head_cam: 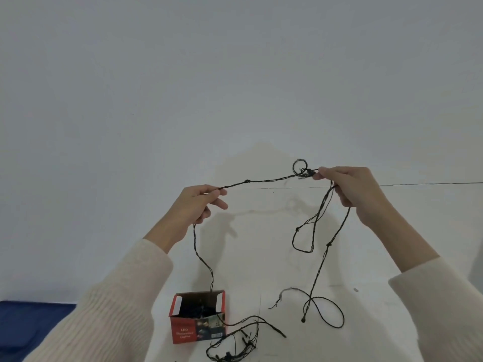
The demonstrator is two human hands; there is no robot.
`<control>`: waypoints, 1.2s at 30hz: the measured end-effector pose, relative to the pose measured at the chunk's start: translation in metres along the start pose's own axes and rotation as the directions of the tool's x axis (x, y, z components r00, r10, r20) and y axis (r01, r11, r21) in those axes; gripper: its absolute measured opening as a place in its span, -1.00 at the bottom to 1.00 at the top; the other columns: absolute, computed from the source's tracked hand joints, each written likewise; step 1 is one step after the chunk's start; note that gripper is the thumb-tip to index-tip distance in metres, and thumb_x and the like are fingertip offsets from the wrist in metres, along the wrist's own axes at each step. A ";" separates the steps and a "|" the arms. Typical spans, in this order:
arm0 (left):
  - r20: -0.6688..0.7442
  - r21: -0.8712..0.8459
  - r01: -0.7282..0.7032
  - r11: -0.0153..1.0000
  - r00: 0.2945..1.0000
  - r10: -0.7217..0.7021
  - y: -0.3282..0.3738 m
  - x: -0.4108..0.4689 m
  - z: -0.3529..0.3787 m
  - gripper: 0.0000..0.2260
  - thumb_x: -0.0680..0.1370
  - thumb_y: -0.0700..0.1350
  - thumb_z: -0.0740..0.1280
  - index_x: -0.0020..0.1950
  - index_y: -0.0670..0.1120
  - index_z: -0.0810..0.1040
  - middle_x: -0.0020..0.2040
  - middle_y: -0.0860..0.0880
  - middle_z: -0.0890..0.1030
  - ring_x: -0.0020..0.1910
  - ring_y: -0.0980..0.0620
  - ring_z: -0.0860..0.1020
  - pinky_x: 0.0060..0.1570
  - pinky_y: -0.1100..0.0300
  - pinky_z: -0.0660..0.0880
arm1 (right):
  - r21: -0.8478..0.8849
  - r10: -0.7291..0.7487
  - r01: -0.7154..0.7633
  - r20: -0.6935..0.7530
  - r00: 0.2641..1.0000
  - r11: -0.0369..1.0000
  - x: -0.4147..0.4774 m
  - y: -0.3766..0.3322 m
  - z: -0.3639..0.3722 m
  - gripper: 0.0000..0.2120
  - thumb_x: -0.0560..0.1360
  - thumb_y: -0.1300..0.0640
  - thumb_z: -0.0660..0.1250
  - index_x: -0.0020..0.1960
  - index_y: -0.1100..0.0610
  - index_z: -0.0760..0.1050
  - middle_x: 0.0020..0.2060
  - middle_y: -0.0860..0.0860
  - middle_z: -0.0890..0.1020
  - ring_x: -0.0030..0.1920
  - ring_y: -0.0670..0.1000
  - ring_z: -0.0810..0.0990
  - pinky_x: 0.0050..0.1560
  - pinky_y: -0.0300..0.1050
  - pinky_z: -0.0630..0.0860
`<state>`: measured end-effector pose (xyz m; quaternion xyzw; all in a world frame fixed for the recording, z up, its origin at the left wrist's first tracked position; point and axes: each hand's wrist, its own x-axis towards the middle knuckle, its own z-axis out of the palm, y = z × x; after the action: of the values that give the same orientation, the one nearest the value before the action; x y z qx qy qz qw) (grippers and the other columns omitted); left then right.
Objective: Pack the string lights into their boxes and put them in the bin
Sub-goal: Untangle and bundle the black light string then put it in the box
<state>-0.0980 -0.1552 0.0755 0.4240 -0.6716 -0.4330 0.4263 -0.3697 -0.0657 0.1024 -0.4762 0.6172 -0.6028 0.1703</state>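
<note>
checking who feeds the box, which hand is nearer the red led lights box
Left. The left hand is straight above the red LED lights box; the right hand is raised well off to its right.

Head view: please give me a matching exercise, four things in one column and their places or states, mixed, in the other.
1. left hand
2. right hand
3. red box
4. blue surface

a. stands with its top open
b. pinches the string lights beside a small loop
c. lies at the lower left corner
d. holds the strand that drops into the box

Pairs: 1-d, 2-b, 3-a, 4-c
</note>
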 end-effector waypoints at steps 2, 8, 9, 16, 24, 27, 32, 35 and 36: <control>-0.056 -0.017 0.037 0.999 0.998 -0.038 -0.006 0.002 -0.007 -0.84 0.60 -0.14 0.22 -0.01 -0.07 0.60 -0.23 -0.01 0.65 -0.58 0.14 0.27 -0.58 0.38 0.17 | 0.008 0.017 -0.017 -0.031 0.999 1.000 0.003 0.004 -0.006 -0.82 0.50 0.05 0.36 -0.20 0.11 0.64 -0.64 -0.15 0.24 -0.56 -0.12 0.22 -0.61 -0.35 0.11; -0.283 -0.108 0.132 0.985 0.946 -0.158 -0.026 0.007 -0.029 -0.84 0.59 -0.19 0.20 0.03 -0.15 0.58 -0.26 -0.05 0.60 -0.49 0.05 0.26 -0.50 0.30 0.18 | 0.035 0.100 -0.097 -0.099 0.990 0.995 0.010 0.017 -0.024 -0.80 0.51 0.10 0.34 -0.25 0.15 0.59 -0.66 -0.12 0.22 -0.67 -0.14 0.16 -0.64 -0.35 0.08; -0.300 -0.094 0.140 0.986 0.940 -0.162 -0.028 0.008 -0.030 -0.83 0.59 -0.19 0.20 0.05 -0.16 0.57 -0.26 -0.06 0.59 -0.48 0.04 0.26 -0.47 0.28 0.18 | 0.013 0.104 -0.104 -0.100 0.989 0.995 0.010 0.019 -0.025 -0.79 0.51 0.10 0.33 -0.26 0.14 0.59 -0.64 -0.09 0.22 -0.65 -0.13 0.16 -0.63 -0.34 0.08; -0.194 0.004 0.085 0.996 0.978 -0.083 0.003 0.004 -0.007 -0.82 0.57 -0.18 0.21 0.06 -0.17 0.58 -0.30 -0.07 0.57 -0.49 0.06 0.28 -0.52 0.31 0.17 | -0.277 -0.053 0.050 -0.003 0.999 0.959 0.000 0.010 -0.004 -0.74 0.46 -0.04 0.38 0.12 0.00 0.53 -0.23 -0.01 0.55 -0.23 -0.08 0.48 -0.22 -0.18 0.34; 0.254 0.159 -0.222 0.962 0.951 0.177 0.057 -0.003 0.037 -0.89 0.54 -0.08 0.33 -0.02 -0.03 0.64 -0.41 0.03 0.42 -0.53 0.15 0.29 -0.51 0.35 0.24 | -0.177 -0.052 0.151 0.469 0.882 0.972 -0.019 -0.025 0.043 -0.77 0.52 0.01 0.32 -0.24 0.10 0.56 -0.62 -0.15 0.28 -0.59 -0.15 0.23 -0.52 -0.28 0.13; 0.287 0.210 -0.134 0.968 0.955 0.070 0.044 -0.004 0.008 -0.87 0.52 -0.07 0.36 0.01 -0.07 0.63 -0.40 0.04 0.43 -0.49 0.13 0.32 -0.45 0.34 0.35 | -0.204 -0.071 0.114 0.206 0.976 0.972 -0.003 -0.016 0.018 -0.74 0.53 0.04 0.31 -0.30 0.11 0.54 -0.53 -0.05 0.32 -0.56 -0.11 0.25 -0.54 -0.28 0.13; 0.289 0.260 -0.046 0.965 0.957 -0.032 0.029 -0.010 -0.026 -0.84 0.53 -0.06 0.33 -0.04 -0.11 0.65 -0.40 0.06 0.41 -0.46 0.14 0.37 -0.29 0.28 0.42 | -0.249 -0.058 0.025 -0.124 0.991 0.968 0.014 0.006 -0.022 -0.77 0.53 0.07 0.31 -0.23 0.16 0.58 -0.45 0.05 0.42 -0.49 -0.06 0.36 -0.50 -0.29 0.23; 0.274 0.193 -0.103 0.976 0.961 0.047 0.045 -0.012 -0.016 -0.86 0.54 -0.09 0.33 -0.04 -0.13 0.64 -0.40 0.04 0.39 -0.47 0.12 0.35 -0.31 0.26 0.51 | -0.433 -0.107 0.106 0.022 0.994 0.895 0.002 0.000 -0.019 -0.90 0.48 0.02 0.38 -0.06 0.02 0.54 -0.25 0.02 0.54 -0.26 -0.02 0.46 -0.27 -0.16 0.29; 0.275 0.183 -0.145 0.972 0.957 0.091 0.054 -0.013 -0.006 -0.86 0.54 -0.09 0.33 -0.04 -0.12 0.64 -0.39 0.03 0.39 -0.48 0.11 0.33 -0.34 0.27 0.50 | -0.403 -0.101 0.153 0.148 0.984 0.902 -0.005 -0.009 -0.013 -0.80 0.45 -0.02 0.41 0.05 -0.06 0.50 -0.29 -0.07 0.50 -0.29 -0.08 0.46 -0.26 -0.17 0.28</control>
<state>-0.0994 -0.1303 0.1252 0.3622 -0.7869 -0.3893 0.3131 -0.3741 -0.0522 0.1113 -0.5770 0.6863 -0.4381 0.0641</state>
